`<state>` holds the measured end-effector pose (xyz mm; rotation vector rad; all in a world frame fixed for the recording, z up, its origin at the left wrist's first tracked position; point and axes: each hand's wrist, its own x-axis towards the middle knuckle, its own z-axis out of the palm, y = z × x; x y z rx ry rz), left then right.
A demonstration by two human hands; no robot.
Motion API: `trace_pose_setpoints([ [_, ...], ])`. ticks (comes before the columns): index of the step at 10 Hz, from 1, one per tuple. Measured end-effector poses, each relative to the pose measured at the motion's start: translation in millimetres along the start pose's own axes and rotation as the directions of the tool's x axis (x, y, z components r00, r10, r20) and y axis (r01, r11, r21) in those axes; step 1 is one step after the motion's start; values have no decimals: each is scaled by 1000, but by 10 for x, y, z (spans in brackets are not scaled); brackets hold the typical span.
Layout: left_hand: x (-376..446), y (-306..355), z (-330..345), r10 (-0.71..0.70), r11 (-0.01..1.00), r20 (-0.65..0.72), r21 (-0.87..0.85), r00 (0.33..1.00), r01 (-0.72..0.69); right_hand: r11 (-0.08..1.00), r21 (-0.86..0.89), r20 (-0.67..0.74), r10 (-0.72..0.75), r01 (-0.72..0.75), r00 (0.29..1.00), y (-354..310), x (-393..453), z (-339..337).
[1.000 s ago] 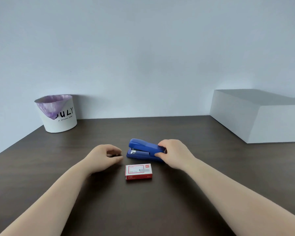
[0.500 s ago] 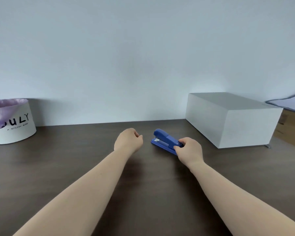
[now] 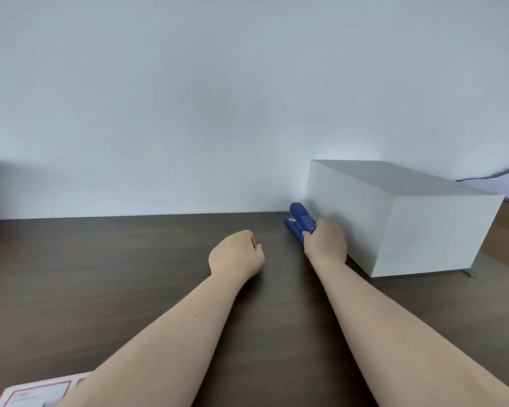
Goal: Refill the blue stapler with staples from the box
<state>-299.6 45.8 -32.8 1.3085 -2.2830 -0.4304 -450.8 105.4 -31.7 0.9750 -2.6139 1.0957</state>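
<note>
Dark brown wooden desk meets a pale wall. At its near left edge lies a red-and-white cardboard staple box. Left hand loosely curled, empty. Right hand grips the blue plastic stapler just beside a white rectangular box.
</note>
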Motion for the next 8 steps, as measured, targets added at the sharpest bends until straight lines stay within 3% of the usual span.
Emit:
trace_pose_setpoints([
  [3,122,-50,63,11,1000,6,-14,1000,-11,1000,17,-36,-2,2,999,-12,376,123],
  [5,111,-52,65,32,999,2,-26,999,-32,953,-291,-6,-86,80,996,28,474,291],
  [7,93,-60,53,38,998,23,-45,999,-37,963,-270,72,10,10,997,43,472,300],
  [8,72,-71,35,55,997,18,-59,998,-54,948,-316,83,-11,37,996,40,325,240],
])
